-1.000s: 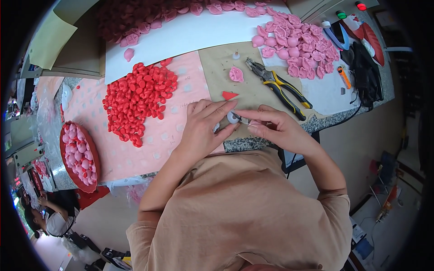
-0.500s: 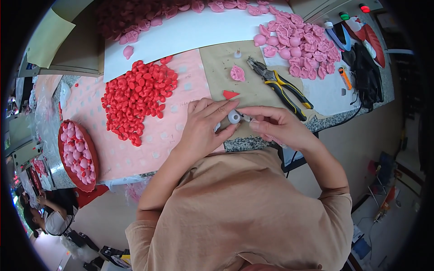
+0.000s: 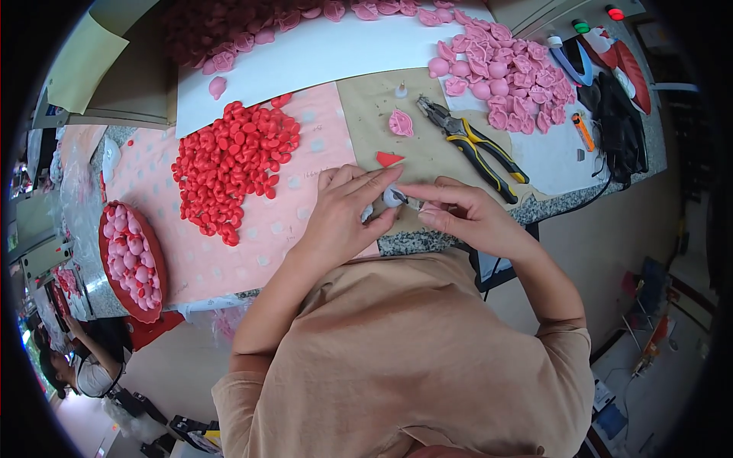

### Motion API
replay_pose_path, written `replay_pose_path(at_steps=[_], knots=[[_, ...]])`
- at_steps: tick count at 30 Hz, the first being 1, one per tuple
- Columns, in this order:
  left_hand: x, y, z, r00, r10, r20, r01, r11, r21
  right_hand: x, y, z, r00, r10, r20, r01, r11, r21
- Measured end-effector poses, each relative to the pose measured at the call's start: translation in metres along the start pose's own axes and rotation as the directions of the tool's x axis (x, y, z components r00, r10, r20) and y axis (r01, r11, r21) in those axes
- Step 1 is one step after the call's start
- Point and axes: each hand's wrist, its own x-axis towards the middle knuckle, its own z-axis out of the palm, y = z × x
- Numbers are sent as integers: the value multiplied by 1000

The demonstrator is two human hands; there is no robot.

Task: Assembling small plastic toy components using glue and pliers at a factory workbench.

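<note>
My left hand (image 3: 343, 210) is closed around a small white bottle-like piece (image 3: 391, 198) above the table's front edge, thumb and fingers on its sides. From the right, my right hand (image 3: 466, 217) pinches a small slim tool (image 3: 411, 202); its dark tip lies against the top of the white piece. My fingers cover most of the tool, so its kind is unclear. A flat red scrap (image 3: 389, 159) lies just beyond the hands. Farther back are a single pink moulded piece (image 3: 401, 123) and a small white nozzle-like tip (image 3: 401, 90).
Yellow-and-black pliers (image 3: 477, 153) lie right of my hands. Red bean-like pieces (image 3: 233, 164) are heaped at left, pink moulded pieces (image 3: 511, 76) at back right. A red oval tray (image 3: 158, 267) holds pink and red pieces. An orange cutter (image 3: 582, 133) lies at right. Another person (image 3: 88, 374) is far left.
The white piece has tilted, and the slim tool's dark tip has moved left onto its top. My right hand has shifted slightly left. The other person's arm has risen.
</note>
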Motion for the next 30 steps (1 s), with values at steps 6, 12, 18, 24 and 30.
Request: replay_pose_path(at_steps=[6,12,18,24,30], knots=[[0,2,-1,1000,7,-3,-7,1000,11,1,3,2,995,96,10,-96,975,199],[0,2,-1,1000,1,13,-1,1000,-9,2,-4,0,984,156,85,-174,945,275],[1,2,-2,1000,-5,21,5,1000,-2,3,2,2,998,-63,-28,63,998,-10],[1,1,-1,999,2,49,-1,1000,-7,2,0,-5,968,209,138,-248,870,426],[2,2,-3,999,6,48,-5,1000,-14,3,-7,-7,988,119,98,-131,984,123]])
